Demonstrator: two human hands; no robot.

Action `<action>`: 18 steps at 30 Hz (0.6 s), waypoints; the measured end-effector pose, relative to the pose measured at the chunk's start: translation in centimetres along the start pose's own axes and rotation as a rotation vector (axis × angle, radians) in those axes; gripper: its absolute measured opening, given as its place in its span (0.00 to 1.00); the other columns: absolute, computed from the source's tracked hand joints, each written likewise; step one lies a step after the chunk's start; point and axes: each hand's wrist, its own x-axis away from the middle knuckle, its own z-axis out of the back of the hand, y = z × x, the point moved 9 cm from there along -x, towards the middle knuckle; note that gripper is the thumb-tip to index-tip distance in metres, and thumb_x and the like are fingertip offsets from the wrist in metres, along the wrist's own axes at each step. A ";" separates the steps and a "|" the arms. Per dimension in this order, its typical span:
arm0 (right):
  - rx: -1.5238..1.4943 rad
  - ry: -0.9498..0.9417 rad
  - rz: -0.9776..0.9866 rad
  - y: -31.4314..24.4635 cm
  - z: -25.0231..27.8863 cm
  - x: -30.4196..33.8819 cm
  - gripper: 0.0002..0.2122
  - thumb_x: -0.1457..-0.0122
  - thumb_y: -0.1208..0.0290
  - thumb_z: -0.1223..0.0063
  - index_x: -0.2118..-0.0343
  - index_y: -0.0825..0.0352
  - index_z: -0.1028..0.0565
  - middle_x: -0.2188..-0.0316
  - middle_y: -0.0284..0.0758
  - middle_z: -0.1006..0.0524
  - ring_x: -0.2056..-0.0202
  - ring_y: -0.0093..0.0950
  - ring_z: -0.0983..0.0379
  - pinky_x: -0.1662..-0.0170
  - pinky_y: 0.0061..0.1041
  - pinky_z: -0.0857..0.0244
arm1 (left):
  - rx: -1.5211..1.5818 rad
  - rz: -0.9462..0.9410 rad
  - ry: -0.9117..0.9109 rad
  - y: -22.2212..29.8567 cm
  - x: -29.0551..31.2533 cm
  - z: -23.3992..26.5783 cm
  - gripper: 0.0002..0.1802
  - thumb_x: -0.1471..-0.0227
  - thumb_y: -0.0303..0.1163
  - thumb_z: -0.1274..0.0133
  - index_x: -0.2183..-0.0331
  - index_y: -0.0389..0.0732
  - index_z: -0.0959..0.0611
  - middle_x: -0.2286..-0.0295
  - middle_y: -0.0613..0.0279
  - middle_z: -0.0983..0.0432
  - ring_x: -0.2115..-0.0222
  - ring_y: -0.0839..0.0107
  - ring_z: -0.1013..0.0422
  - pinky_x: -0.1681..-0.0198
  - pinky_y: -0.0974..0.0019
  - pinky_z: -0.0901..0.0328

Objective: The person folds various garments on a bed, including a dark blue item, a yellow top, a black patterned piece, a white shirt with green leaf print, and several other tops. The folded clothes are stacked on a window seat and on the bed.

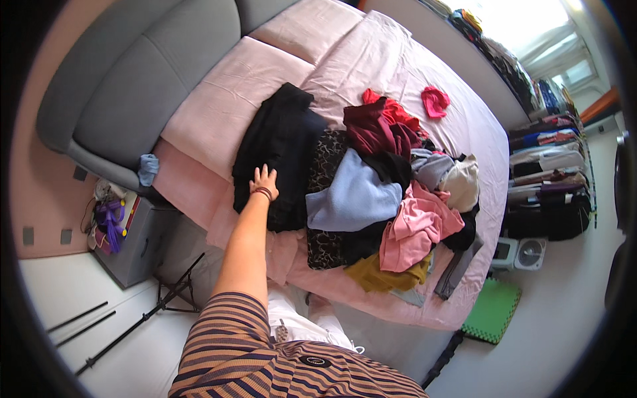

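My left hand lies with its fingers spread on a black folded garment at the left of the bed. The exact kind of garment is hard to make out. Dark bands circle my left wrist. Just right of the black garment is a black patterned cloth, partly covered by a light blue fuzzy garment. A loose pile continues to the right, with a maroon garment, a pink one and a mustard one. My right hand does not show.
The bed has a pink sheet and a grey padded headboard. A grey nightstand and a black tripod stand at the left. Hanging clothes, a white fan and a green foam mat are at the right.
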 end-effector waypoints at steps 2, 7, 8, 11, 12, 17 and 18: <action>-0.006 -0.012 0.023 -2.4 -2.4 1.3 0.15 0.47 0.67 0.51 0.60 0.71 0.28 0.71 0.35 0.24 0.69 0.25 0.28 0.64 0.25 0.33 | 0.144 -0.137 0.135 0.1 -2.0 2.7 0.29 0.61 0.29 0.49 0.51 0.43 0.30 0.46 0.54 0.42 0.46 0.61 0.44 0.48 0.55 0.42; -0.051 0.054 0.161 -11.4 -3.2 1.3 0.16 0.48 0.67 0.50 0.59 0.73 0.28 0.70 0.36 0.24 0.70 0.23 0.28 0.66 0.23 0.33 | 1.079 -0.221 0.276 -3.5 -2.8 15.3 0.15 0.60 0.18 0.60 0.70 0.36 0.20 0.76 0.61 0.23 0.71 0.72 0.28 0.62 0.71 0.34; -0.158 0.046 0.079 -12.2 -3.2 0.3 0.16 0.48 0.68 0.51 0.59 0.73 0.28 0.74 0.36 0.24 0.74 0.22 0.29 0.70 0.23 0.33 | 1.308 -0.261 0.226 -3.4 -1.9 18.2 0.14 0.59 0.17 0.61 0.72 0.35 0.20 0.75 0.61 0.24 0.73 0.75 0.29 0.65 0.74 0.34; 0.224 0.210 0.335 -21.1 -1.9 -2.2 0.13 0.47 0.69 0.49 0.60 0.70 0.28 0.70 0.39 0.23 0.69 0.28 0.27 0.65 0.27 0.33 | 1.599 -0.443 0.102 -1.1 3.4 28.3 0.16 0.59 0.15 0.63 0.71 0.35 0.21 0.73 0.59 0.24 0.74 0.73 0.28 0.67 0.72 0.32; 0.273 0.228 0.487 -25.6 -1.9 -2.2 0.13 0.48 0.69 0.48 0.60 0.70 0.28 0.69 0.40 0.23 0.68 0.30 0.27 0.64 0.28 0.33 | 1.752 -0.540 -0.052 0.7 6.1 31.0 0.16 0.60 0.15 0.63 0.71 0.34 0.21 0.72 0.58 0.24 0.74 0.71 0.28 0.67 0.71 0.31; 0.081 0.096 1.226 -50.4 -4.3 7.8 0.34 0.56 0.66 0.38 0.46 0.69 0.40 0.52 0.48 0.33 0.51 0.40 0.34 0.49 0.30 0.40 | 1.829 -0.641 -0.095 6.8 18.9 39.5 0.22 0.56 0.13 0.66 0.60 0.32 0.24 0.65 0.50 0.25 0.66 0.63 0.26 0.61 0.66 0.29; 0.029 0.031 1.352 -54.2 -5.4 11.1 0.42 0.60 0.65 0.34 0.43 0.69 0.46 0.47 0.48 0.39 0.46 0.41 0.41 0.45 0.31 0.45 | 1.857 -0.641 -0.080 8.0 21.0 40.0 0.22 0.56 0.13 0.66 0.59 0.32 0.24 0.64 0.50 0.26 0.65 0.63 0.26 0.61 0.65 0.29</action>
